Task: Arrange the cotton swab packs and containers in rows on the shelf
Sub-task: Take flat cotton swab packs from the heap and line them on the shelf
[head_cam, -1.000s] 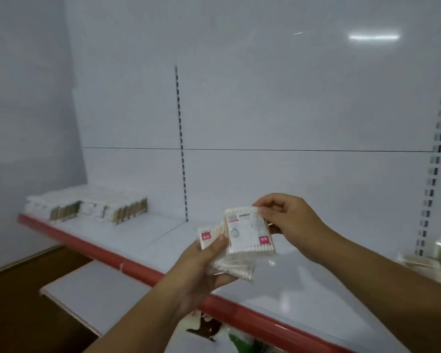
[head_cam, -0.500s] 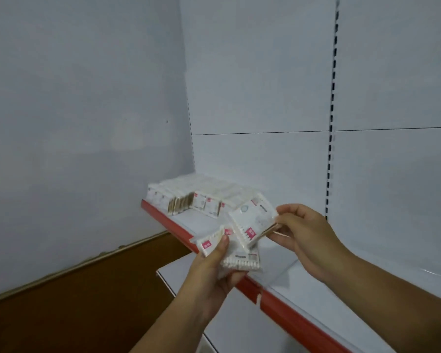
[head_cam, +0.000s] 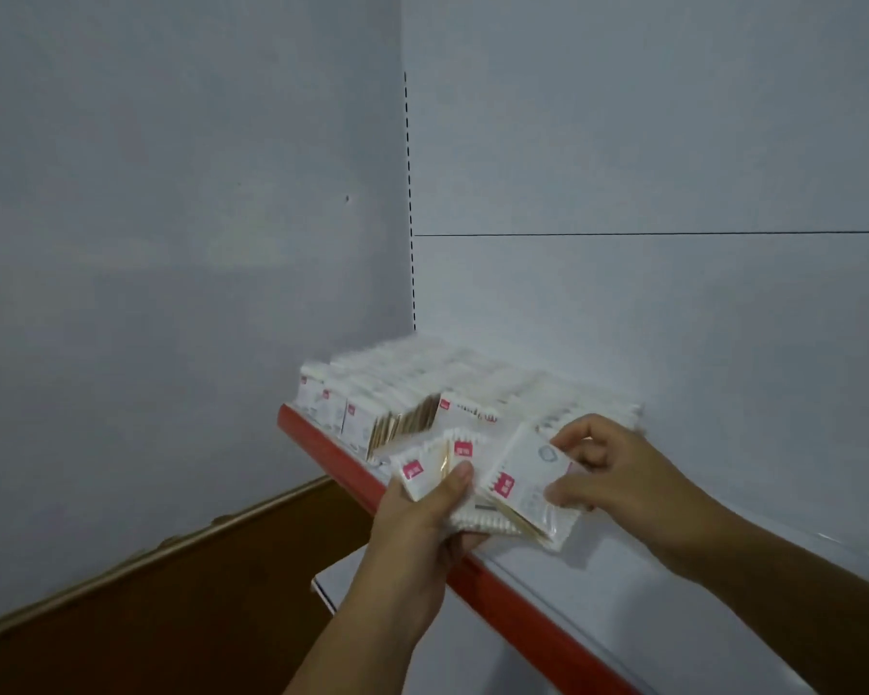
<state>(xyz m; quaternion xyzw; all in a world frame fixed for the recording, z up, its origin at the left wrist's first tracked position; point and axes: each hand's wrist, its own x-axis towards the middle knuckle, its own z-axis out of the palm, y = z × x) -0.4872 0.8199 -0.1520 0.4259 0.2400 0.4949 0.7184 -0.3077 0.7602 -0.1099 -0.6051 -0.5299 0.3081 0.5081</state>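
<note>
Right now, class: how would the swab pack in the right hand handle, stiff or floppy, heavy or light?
Probably light: the right hand holds the pack by its edge with fingertips alone. Likely fairly stiff: it looks flat, not drooping. Its plastic wrapper may slide against the packs in the left hand.

The cotton swab packs (head_cam: 525,486) are white with pink-red labels; the shelf (head_cam: 623,594) is white, its edge (head_cam: 502,609) red.
</note>
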